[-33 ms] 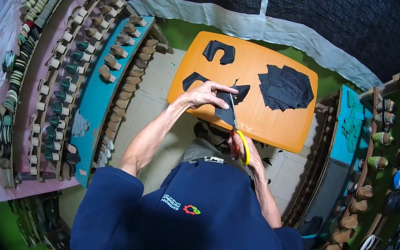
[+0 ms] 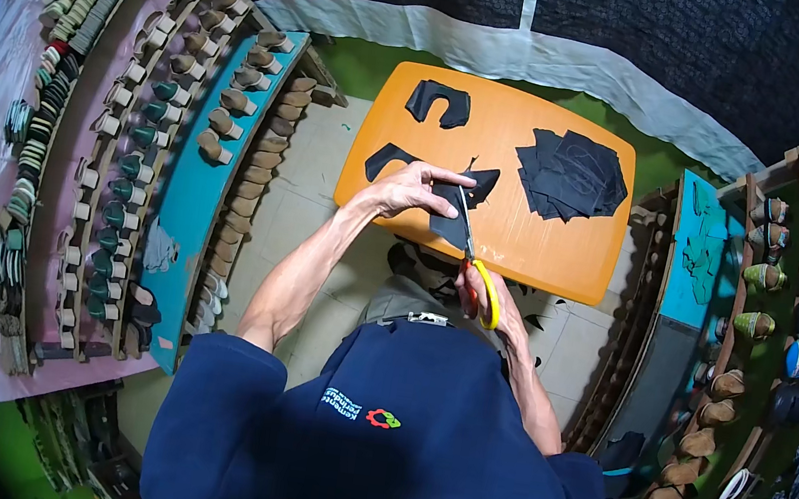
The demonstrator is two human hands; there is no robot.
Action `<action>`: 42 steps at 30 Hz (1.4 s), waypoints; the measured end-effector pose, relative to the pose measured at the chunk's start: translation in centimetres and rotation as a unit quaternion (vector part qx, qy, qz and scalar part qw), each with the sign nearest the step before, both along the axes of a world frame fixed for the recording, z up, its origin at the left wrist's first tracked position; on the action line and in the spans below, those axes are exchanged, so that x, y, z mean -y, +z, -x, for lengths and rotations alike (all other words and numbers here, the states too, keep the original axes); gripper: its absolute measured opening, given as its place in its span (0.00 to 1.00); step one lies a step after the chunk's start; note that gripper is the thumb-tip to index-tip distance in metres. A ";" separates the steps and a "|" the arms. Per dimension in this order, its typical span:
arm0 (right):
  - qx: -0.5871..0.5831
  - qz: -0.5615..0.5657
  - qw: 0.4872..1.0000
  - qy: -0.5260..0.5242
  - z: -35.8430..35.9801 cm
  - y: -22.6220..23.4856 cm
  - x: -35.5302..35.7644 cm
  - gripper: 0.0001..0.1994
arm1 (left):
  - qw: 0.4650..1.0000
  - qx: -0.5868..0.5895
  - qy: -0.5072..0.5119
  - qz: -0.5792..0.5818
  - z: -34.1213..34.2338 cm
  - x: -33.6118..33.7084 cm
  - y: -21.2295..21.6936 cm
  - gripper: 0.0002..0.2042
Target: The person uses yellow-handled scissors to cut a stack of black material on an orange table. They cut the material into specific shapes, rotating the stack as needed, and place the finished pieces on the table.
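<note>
Just right of centre, the right hand has its grip closed around yellow-handled scissors; at centre, the left hand's grip pinches a black piece. Beyond, upper centre, the orange table bears a black stack.

Over the near part of an orange worktop, the left-hand grip pinches a black piece between thumb and fingers, and the right-hand grip holds yellow-handled scissors, their blades at that piece. Near the far left corner lies a curved black cutout; a second cutout sits partly hidden beside the left wrist. To the right rests an overlapping black pile. Tan shoes stand along a teal shelf at left, and more footwear lines the right side
</note>
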State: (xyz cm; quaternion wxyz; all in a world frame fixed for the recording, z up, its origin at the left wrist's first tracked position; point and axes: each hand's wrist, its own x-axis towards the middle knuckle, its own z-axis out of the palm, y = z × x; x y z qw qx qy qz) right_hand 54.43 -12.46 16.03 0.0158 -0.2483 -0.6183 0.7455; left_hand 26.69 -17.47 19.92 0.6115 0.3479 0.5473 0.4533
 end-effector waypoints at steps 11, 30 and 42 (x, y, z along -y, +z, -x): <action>0.028 0.007 0.999 -0.021 -0.3 -0.8 0.3 0.29 | 0.999 0.024 0.031 -0.001 -0.6 0.4 -0.4 0.28; 0.151 0.264 0.937 -0.173 -3.1 -3.3 2.9 0.24 | 0.983 0.125 -0.060 0.117 -2.9 -2.9 -7.3 0.28; 0.138 0.293 0.905 -0.274 -0.7 -4.9 4.6 0.27 | 0.973 0.120 -0.109 0.166 -1.8 -5.9 -9.7 0.30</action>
